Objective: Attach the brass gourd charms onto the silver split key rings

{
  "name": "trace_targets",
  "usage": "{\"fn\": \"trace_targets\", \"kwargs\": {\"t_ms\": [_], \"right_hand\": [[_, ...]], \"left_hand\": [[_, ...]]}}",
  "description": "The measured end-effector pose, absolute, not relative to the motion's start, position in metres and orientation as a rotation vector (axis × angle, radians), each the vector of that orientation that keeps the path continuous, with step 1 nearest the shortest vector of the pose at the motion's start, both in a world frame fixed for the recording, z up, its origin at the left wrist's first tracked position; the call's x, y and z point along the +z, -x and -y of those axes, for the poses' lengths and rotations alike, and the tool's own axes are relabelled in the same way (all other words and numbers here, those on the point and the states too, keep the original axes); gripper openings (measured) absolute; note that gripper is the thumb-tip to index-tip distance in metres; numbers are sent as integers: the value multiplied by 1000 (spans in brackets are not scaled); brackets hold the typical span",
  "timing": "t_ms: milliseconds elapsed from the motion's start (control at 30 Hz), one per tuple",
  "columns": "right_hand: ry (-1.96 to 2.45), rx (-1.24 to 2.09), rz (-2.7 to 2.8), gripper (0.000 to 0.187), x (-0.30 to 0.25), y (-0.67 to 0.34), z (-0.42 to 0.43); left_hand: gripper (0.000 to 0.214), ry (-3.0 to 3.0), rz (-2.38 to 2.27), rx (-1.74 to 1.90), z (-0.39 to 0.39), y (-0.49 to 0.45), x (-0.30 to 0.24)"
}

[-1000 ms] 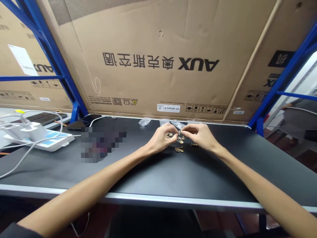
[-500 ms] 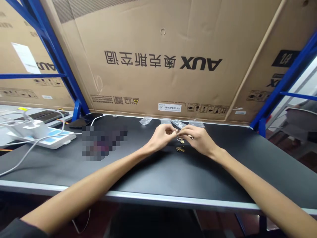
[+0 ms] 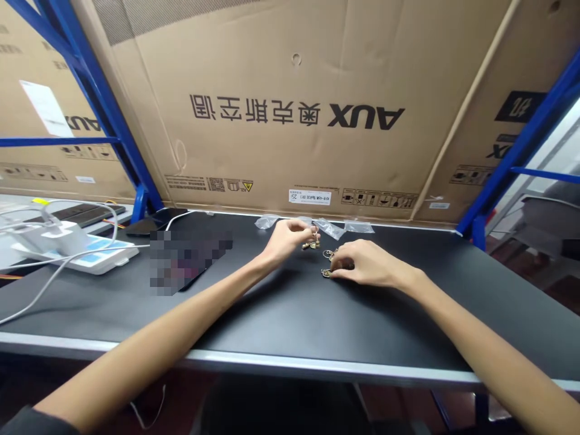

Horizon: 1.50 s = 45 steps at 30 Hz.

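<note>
My left hand (image 3: 287, 240) is raised a little above the black tabletop, thumb and fingers pinched on a small gold-coloured keychain (image 3: 312, 244). Its ring is at the fingertips and small charms dangle below. To the right, my right hand (image 3: 362, 263) is lowered to the table with curled fingers. Thumb and fingertips close on a second gold-coloured keychain (image 3: 325, 273) lying there, part of it covered by the fingers. Just behind it a metal ring (image 3: 327, 254) of another piece shows, the rest hidden by the right hand.
Several clear plastic bags (image 3: 330, 228) lie along the table's back edge, before a large cardboard box (image 3: 254, 151). At left are a white power strip (image 3: 97, 252) with cables, a dark phone (image 3: 156, 222) and a blurred-out patch. Blue rack posts (image 3: 131, 163) flank the table.
My hands were together at the small metal piece. They have parted: the left moved slightly left with the keychain, the right came down towards me onto the pieces on the table.
</note>
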State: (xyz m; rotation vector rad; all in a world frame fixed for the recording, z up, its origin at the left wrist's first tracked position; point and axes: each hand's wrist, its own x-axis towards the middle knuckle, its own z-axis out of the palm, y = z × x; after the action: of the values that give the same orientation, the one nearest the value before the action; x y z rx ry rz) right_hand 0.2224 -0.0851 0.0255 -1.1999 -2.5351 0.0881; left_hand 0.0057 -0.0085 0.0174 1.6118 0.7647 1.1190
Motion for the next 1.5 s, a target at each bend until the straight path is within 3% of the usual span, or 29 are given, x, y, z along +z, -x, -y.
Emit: {"fn": "trace_targets", "kwargs": {"t_ms": [500,633,867,1067,1500], "right_hand": [[1273,50,2606,11,25,-215,95],[1260,84,2596,2,25,-216,95],[1226,197,2557,17,23,-217,90],[1225,364,2116,19,24,-216,80],[1193,268,1891,19,14,-208,76]], "left_hand": [[28,-1542,-776,1033,10,-10,11],[28,-1531,-770,1029,10,-10,12],[28,-1558,-770,1002,12,-10,13],[33,-1730,-704,996,8,-9,6],[7,-2158,-699,1017,26,-12,5]]}}
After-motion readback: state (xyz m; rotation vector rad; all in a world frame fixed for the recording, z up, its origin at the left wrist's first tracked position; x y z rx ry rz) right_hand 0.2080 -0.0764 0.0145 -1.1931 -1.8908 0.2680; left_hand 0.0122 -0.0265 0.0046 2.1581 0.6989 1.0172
